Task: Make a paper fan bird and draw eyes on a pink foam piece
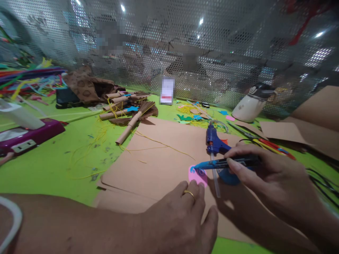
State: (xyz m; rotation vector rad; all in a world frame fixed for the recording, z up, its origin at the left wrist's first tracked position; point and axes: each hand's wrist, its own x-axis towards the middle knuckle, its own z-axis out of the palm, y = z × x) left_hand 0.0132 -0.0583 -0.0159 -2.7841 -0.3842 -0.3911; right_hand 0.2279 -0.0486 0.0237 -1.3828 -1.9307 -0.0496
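A blue paint marker (225, 163) is gripped in my right hand (267, 173), its tip on a small pink paper piece (194, 173). Blue curled marks show on the pink paper. My left hand (182, 211), with a gold ring, lies with its fingers stretched out and their tips on the paper's lower edge, against the brown cardboard sheet (159, 158). Just behind the marker sits a blue hot glue gun (214, 139) with a clear glue stick running down from it. Beneath the marker is a round blue object (229, 177), partly hidden by my right hand.
Several rolled brown paper brooms (129, 127) with yellow string lie at the back left. A purple power strip (34, 134) is on the left, and a white-and-black pitcher (251, 102) at the back right. Scissors or pliers with red-yellow handles (275, 146) lie beyond my right hand.
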